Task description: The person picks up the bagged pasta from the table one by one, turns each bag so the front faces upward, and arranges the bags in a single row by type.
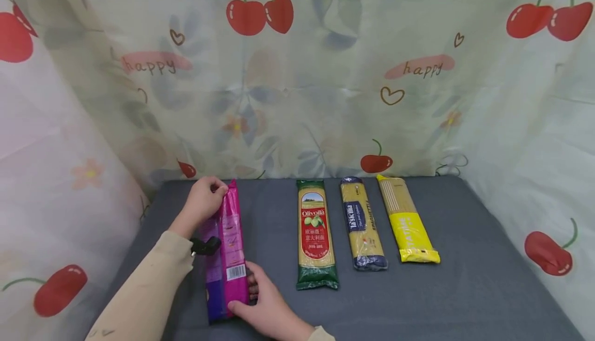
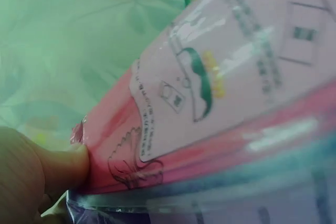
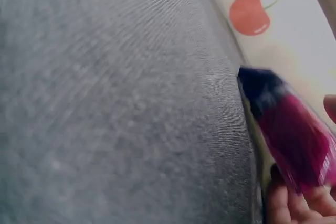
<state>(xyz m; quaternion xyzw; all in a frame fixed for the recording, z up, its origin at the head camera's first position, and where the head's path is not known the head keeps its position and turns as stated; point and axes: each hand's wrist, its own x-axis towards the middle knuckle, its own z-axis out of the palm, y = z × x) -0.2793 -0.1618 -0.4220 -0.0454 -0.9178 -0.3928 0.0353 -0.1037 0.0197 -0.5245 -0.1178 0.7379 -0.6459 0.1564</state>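
A long, glossy pink and purple pasta packet (image 1: 234, 237) is held between both hands at the left of the table, its barcode side partly facing up. My left hand (image 1: 204, 199) pinches its far end; in the left wrist view the thumb (image 2: 71, 166) presses on the pink wrapper (image 2: 121, 140). Lower down, my right hand (image 1: 269, 302) grips the near right edge, thumb on top and fingers around the side. The right wrist view has the packet's dark blue and magenta end (image 3: 294, 135) above curled fingers (image 3: 278, 203).
To the right lie a green-ended Olivoilà spaghetti packet (image 1: 316, 237), a blue-ended La Sicilia spaghetti packet (image 1: 362, 227) and a yellow pasta packet (image 1: 411, 222), roughly side by side. The dark grey tabletop (image 1: 446, 299) meets cherry-print curtains (image 1: 325, 124) at the back and sides.
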